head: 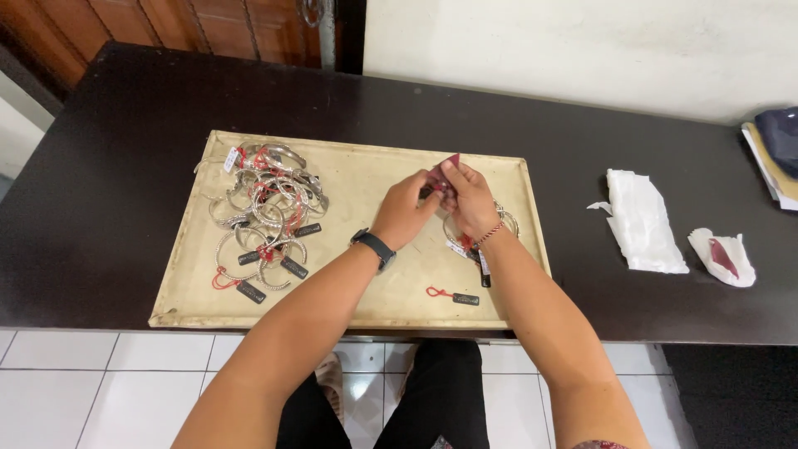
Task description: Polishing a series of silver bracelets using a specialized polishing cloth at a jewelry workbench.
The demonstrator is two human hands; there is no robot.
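Over a shallow beige tray (366, 312) on a dark table (125, 166), a person's left hand (405, 212) and right hand (470, 199) meet fingertip to fingertip, both pinched shut on a small dark red cloth (443, 172) that sticks up above the thumbs. Just below the right wrist, partly hidden by it, silver bangles (502, 219) with a dark tag lie in the tray. Nearer the person than the grip, a loose red-corded black tag (455, 295) rests on the tray floor. Well to the left of the grip, the tray holds a heap of silver bangles (266, 212) with red cords and black tags. Far to the right, off the tray, lie a folded white cloth (644, 220) and a smaller white wrap (723, 258) with something red inside.
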